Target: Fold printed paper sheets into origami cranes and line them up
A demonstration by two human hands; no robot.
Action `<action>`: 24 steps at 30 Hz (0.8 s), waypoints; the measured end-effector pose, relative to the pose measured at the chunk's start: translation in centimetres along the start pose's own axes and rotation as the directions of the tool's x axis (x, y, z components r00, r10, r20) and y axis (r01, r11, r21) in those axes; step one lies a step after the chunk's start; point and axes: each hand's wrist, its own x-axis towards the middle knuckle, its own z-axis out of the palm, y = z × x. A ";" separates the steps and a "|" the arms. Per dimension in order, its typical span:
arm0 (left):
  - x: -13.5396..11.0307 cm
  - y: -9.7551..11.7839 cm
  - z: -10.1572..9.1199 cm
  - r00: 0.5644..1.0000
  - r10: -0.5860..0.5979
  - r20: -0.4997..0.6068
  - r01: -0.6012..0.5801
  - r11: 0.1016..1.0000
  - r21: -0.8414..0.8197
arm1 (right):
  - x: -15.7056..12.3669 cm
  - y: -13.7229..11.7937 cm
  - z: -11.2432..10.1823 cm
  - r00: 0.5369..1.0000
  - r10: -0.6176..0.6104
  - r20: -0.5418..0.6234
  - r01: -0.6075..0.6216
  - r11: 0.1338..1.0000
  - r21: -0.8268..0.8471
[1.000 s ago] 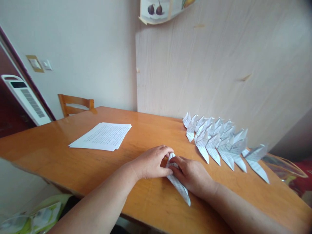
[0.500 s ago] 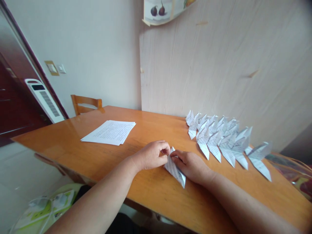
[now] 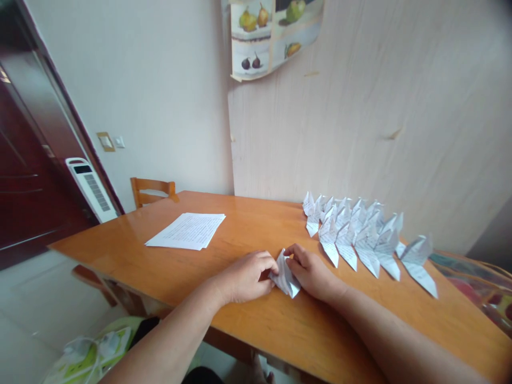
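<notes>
Between my hands, near the table's front edge, is a small folded sheet of printed paper (image 3: 285,278). My left hand (image 3: 250,277) pinches its left edge between thumb and fingers. From the right, my right hand (image 3: 314,271) grips the upper right side, with the fingertips curled over the top. The paper stands partly raised, and its lower end points toward me. Some of its folds are hidden behind my fingers. To the right stand several folded paper shapes (image 3: 368,246) with upright points, set in rows.
A stack of printed sheets (image 3: 186,231) lies on the left part of the wooden table (image 3: 248,224). A wooden chair (image 3: 152,186) is at the far left end. Below the table's left edge sits a green-and-white item (image 3: 94,352). Clear plastic packaging (image 3: 476,288) lies at the right edge.
My left hand has closed on the paper's left edge, and the paper has been drawn up into a more compact, raised shape. The camera view has tilted upward, showing more wall picture.
</notes>
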 end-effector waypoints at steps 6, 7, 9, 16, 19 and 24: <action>0.6 -0.8 0.6 0.961 -0.153 -0.228 0.111 0.976 -0.189 | -0.1 -0.9 -1.0 0.985 0.017 -0.172 0.013 0.985 0.171; 0.7 -1.0 0.8 0.951 -0.179 -0.253 0.121 0.966 -0.229 | -0.2 -1.2 -1.2 0.981 0.010 -0.192 0.027 0.981 0.190; 0.8 -1.3 1.1 0.932 -0.215 -0.290 0.129 0.948 -0.289 | -0.3 -1.7 -1.4 0.977 -0.018 -0.210 0.066 0.973 0.221; 1.2 -1.6 1.8 0.907 -0.201 -0.369 0.101 0.957 -0.273 | -0.3 -1.1 -0.4 0.970 -0.123 -0.208 0.167 0.963 0.213; 1.2 -1.3 1.7 0.888 -0.173 -0.426 0.064 0.964 -0.257 | -0.3 -0.7 0.0 0.974 -0.138 -0.181 0.176 0.960 0.217; 1.3 -0.6 1.4 0.847 -0.137 -0.514 -0.015 0.960 -0.281 | -0.4 -1.0 0.0 0.978 -0.163 -0.133 0.189 0.958 0.214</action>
